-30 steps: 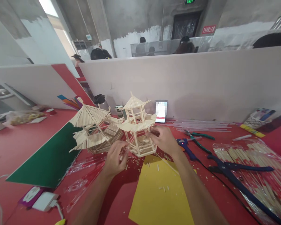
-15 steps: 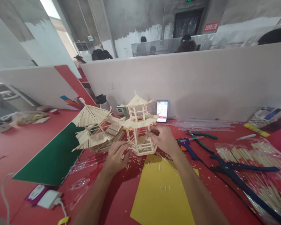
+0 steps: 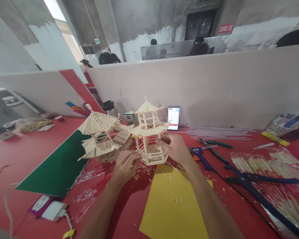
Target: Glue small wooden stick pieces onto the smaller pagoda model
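A two-tiered pavilion model (image 3: 152,154) built of pale wooden sticks stands upright on the red table. My right hand (image 3: 175,148) pinches one of its posts on the right side, just below the lower roof. At the lower left of its base, my left hand (image 3: 126,166) is curled with fingertips at the edge; whether a small piece is between them is hidden. To the left, a second stick-built pavilion (image 3: 99,124) with a wide pointed roof adjoins it and stands partly on a green board (image 3: 53,166).
A yellow sheet (image 3: 174,205) with stick scraps lies in front. On the right are a blue glue gun (image 3: 200,157), green-handled pliers (image 3: 214,151), large blue cutters (image 3: 254,189) and bagged sticks (image 3: 284,199). A lit phone (image 3: 173,118) leans against the partition (image 3: 214,86).
The whole view has shifted slightly, with things lying a little farther right. Both hands stay in the same places on the pavilion model.
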{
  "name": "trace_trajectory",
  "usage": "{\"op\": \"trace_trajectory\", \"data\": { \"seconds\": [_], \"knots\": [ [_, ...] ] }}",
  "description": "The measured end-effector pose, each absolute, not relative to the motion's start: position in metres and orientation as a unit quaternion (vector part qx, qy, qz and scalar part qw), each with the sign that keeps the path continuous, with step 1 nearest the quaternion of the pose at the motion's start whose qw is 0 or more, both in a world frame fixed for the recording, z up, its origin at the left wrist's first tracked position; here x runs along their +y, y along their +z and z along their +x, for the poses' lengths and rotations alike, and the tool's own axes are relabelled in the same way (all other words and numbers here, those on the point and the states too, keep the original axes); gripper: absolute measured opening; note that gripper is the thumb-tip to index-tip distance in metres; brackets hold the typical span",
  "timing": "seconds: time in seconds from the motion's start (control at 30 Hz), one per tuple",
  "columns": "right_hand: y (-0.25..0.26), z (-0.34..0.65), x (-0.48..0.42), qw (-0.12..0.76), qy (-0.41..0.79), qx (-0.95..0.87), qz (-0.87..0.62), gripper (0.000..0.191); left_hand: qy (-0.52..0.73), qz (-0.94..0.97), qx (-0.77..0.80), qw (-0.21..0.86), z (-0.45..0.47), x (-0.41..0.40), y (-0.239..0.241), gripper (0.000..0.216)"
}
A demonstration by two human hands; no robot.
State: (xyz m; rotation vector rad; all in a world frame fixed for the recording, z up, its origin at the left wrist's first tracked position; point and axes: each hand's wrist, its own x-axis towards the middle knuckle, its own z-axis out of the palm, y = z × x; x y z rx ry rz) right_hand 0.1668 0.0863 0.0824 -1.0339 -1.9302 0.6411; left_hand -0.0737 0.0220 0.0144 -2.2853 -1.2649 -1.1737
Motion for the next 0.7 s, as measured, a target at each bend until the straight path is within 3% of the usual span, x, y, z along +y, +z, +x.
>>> {"op": "trace_trajectory", "data": {
  "seconds": [0.7],
  "knots": [
    [0.082,0.1674,0.0869,0.413,0.246,-0.774,-0.413,0.034,-0.423,-0.784,-0.433,0.141,-0.0715,0.023,0.0127,0.015]
  ]
}}
